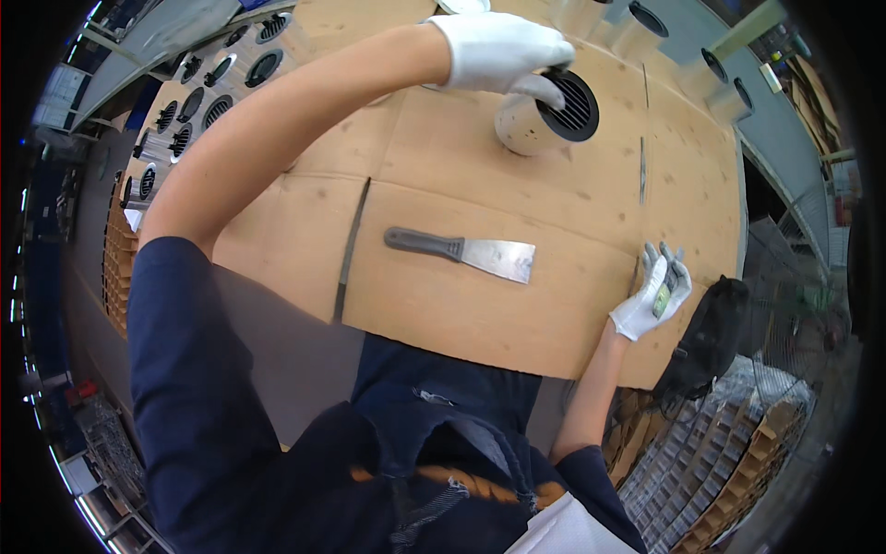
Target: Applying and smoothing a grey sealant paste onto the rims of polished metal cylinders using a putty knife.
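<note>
My left hand (512, 57), white-gloved, reaches over the far part of the surface, thumb bent onto the cap's slatted face, fingers by a small dark tab at its rim. Looks like a closed pinch; can't tell how firm. In that grip: pale, shiny cylinder with round black slatted cap (530, 126), on the cardboard, far side, right of centre. Upright or slightly tilted, can't tell.

My right hand (657, 291), also gloved, sits off near the right edge, fingers loosely curled round a small greenish piece (662, 301); can't tell what it is.

Between me and the cylinder: flat scraper with grey handle and metal blade (459, 251), lying untouched on the cardboard-covered surface (480, 319). More capped cylinders bunch at far left (217, 111), others at far right (637, 35). Black bag-like bundle (711, 337) by the right edge.

Risks: a sideways tug on the cap could topple the cylinder, since only one hand is on it. Glove fabric could snag on the tab. My loose right-hand hold could drop the greenish piece. My left forearm, swung outward, could knock the left bunch.
</note>
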The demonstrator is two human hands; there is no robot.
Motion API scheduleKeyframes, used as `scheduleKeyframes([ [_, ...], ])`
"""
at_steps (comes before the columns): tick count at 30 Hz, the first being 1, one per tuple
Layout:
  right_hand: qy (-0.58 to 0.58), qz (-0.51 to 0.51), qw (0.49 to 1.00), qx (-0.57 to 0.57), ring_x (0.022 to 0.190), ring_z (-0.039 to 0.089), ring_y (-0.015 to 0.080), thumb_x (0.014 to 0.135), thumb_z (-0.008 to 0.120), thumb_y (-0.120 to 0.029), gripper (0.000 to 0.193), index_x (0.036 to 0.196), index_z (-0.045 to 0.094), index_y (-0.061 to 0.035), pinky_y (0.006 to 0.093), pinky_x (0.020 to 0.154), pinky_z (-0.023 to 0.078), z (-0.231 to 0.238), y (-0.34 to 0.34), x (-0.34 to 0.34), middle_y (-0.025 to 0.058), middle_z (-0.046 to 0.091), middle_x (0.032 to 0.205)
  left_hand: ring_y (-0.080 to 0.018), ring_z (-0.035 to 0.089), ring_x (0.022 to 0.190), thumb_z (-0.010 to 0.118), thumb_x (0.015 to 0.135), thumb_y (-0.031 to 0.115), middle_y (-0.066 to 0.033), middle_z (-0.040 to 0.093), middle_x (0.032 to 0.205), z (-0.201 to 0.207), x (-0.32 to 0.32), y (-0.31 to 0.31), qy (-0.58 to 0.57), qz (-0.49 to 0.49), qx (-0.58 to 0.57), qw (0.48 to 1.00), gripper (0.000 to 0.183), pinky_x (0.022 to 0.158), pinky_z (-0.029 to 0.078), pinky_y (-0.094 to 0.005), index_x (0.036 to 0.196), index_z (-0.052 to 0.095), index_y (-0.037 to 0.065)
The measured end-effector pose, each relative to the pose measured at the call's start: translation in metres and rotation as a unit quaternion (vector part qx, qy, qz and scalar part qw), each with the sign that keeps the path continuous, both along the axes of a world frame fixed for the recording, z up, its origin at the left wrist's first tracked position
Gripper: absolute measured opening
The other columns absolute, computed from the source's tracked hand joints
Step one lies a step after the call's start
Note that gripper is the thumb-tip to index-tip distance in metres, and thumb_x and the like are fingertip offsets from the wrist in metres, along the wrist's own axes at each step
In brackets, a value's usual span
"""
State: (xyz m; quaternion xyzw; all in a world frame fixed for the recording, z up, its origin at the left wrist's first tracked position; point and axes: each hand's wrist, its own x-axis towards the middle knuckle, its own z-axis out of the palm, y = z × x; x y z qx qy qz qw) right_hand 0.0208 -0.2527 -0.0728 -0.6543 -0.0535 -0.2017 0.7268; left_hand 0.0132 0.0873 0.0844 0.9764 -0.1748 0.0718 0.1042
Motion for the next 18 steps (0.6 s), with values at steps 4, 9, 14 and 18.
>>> scheduleKeyframes([
  [4,0.001,0.001,1.000,-0.016,0.095,0.064,0.0317,0.094,0.055,-0.007,0.019,0.109,0.046,-0.0007,0.0392,0.080,0.057,-0.012,-0.007,0.003,0.0253,0.053,0.125,-0.0328,0.062,0.084,0.065,0.084,0.043,-0.0151,0.064,0.089,0.051,-0.005,0.008,0.084,0.108,0.039,0.990,0.043,0.075,0.048,-0.0411,0.102,0.060,0.005],
  [9,0.024,-0.007,1.000,-0.014,0.095,0.064,0.0309,0.095,0.054,-0.007,0.018,0.111,0.047,-0.0021,0.0376,0.081,0.055,-0.008,-0.011,-0.001,0.0248,0.052,0.127,-0.0334,0.064,0.087,0.063,0.086,0.044,-0.0177,0.067,0.094,0.100,-0.019,0.091,-0.096,0.172,-0.038,0.980,0.044,0.078,0.051,-0.0373,0.099,0.061,0.003],
  [14,0.031,0.006,0.999,-0.003,0.094,0.064,0.0286,0.094,0.054,-0.006,0.019,0.111,0.047,-0.0028,0.0354,0.081,0.055,-0.010,-0.008,0.003,0.0245,0.050,0.129,-0.0345,0.064,0.089,0.061,0.086,0.047,-0.0194,0.067,0.096,0.106,-0.029,0.178,-0.160,0.383,0.036,0.909,0.046,0.078,0.051,-0.0393,0.100,0.062,0.003],
  [18,0.040,-0.005,0.999,-0.012,0.095,0.063,0.0271,0.093,0.054,-0.006,0.019,0.111,0.048,-0.0038,0.0338,0.080,0.054,-0.009,-0.009,0.005,0.0232,0.049,0.132,-0.0380,0.063,0.093,0.055,0.089,0.050,-0.0216,0.066,0.098,0.049,-0.010,0.223,-0.137,0.435,0.100,0.884,0.049,0.082,0.049,-0.0438,0.099,0.061,0.002],
])
